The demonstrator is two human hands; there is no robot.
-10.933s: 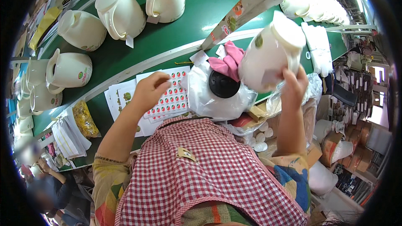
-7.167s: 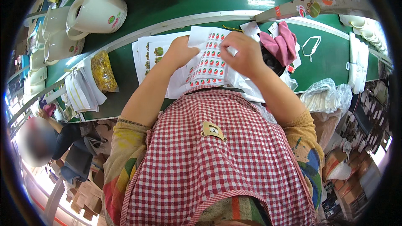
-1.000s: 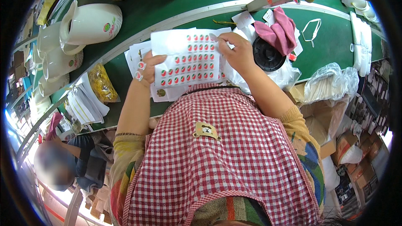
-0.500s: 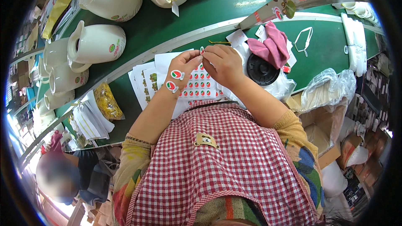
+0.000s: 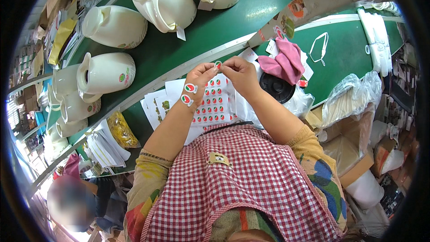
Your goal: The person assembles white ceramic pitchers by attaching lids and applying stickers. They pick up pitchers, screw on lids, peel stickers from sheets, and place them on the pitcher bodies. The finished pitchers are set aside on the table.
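Green table (image 5: 333,78) under sticker sheet (image 5: 217,101) | left hand (image 5: 200,79), right hand (image 5: 242,73) above sheet, fingertips pinching loose sticker (image 5: 218,64) | wrist stickers (image 5: 191,88) over sheet's left part, likely parked within reach

A green bench (image 5: 345,49) is stretching across. Cream jugs (image 5: 177,0) are sitting on its far side and at the left. Nearer, sticker sheets (image 5: 212,105) are lying in the middle. A white strap (image 5: 324,42) and long white bundles (image 5: 377,47) are lying on the right.
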